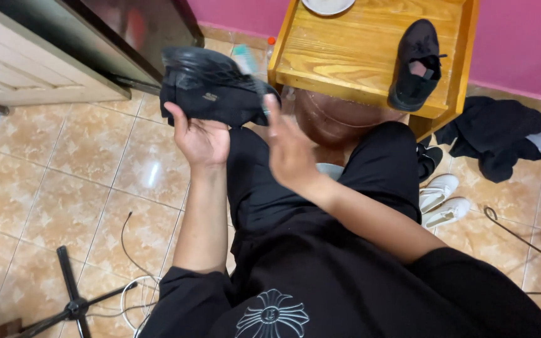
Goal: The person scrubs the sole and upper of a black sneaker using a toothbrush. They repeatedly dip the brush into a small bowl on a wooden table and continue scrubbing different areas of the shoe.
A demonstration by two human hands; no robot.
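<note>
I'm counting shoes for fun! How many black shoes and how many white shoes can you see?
Black shoes: 3, one in the left hand at, one on the wooden table at, one partly hidden on the floor
White shoes: 2
Total: 5

A low wooden counter [358,56] stands at the far side against the pink wall. On its right part lies a black shoe [416,62], toe pointing near; at its far edge sits a pale plate [327,5], only partly in view. The tiled floor [82,169] carries the rest: a dark garment [502,134] crumpled to the right of the counter, a pair of white slippers [441,200] just near of it, a thin cable [521,241] at the right, and a black stand foot [73,305] with white cord [134,300] near left.
</note>
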